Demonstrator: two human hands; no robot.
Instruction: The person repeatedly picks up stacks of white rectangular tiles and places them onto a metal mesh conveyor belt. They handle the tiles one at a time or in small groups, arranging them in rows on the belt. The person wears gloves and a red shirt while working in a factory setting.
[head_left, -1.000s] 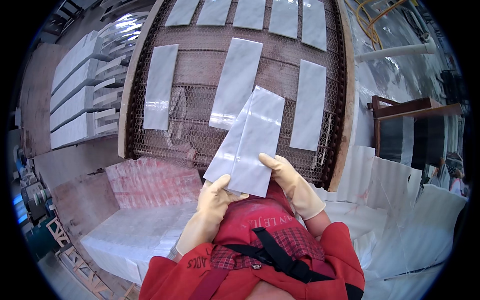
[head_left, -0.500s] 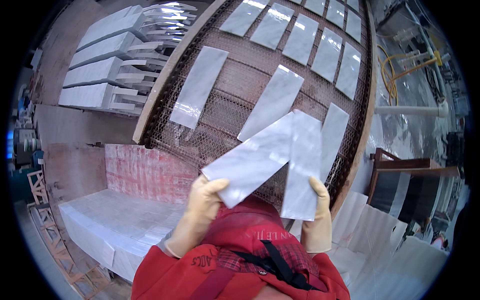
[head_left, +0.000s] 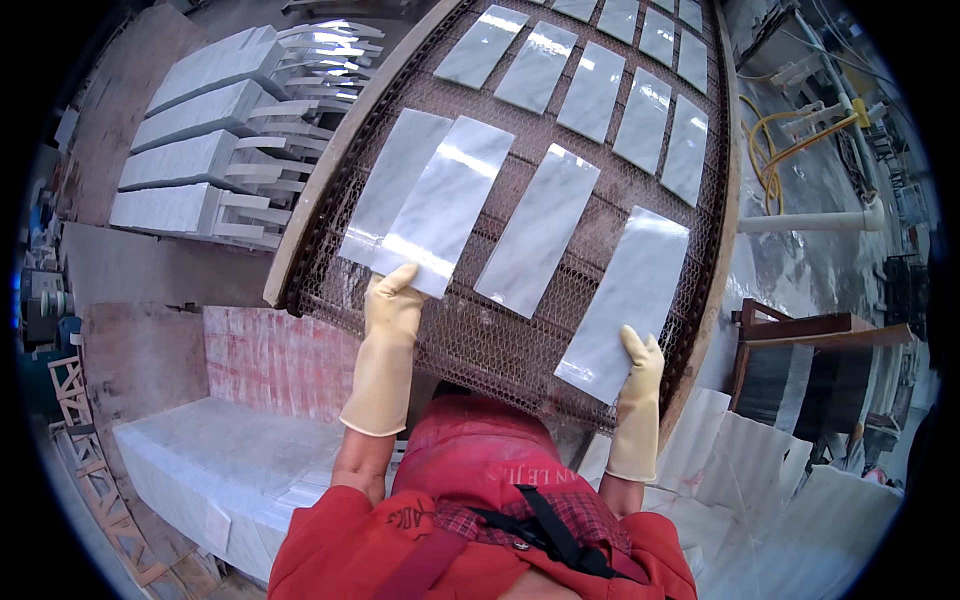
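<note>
Left hand [head_left: 392, 305] in a cream rubber glove, fingers closed on the near end of a glossy white-grey marble tile [head_left: 445, 203]. Tile lying on the rusty brown wire-mesh conveyor belt [head_left: 470, 335], close to its left edge, partly over a second pale marble tile [head_left: 385, 190] just beside that edge. Right hand [head_left: 640, 365], also in a cream rubber glove, with fingers laid together and flat on the near end of another long white-grey marble tile [head_left: 625, 300], near the right edge of the belt; a true grip around the tile cannot be told. Between both, one more grey-veined marble tile [head_left: 540, 228] flat on the mesh, touched by no hand. Further up the belt, two rows of similar tiles [head_left: 640, 120]. Left of the belt, stacked white stone slabs [head_left: 190, 160].
</note>
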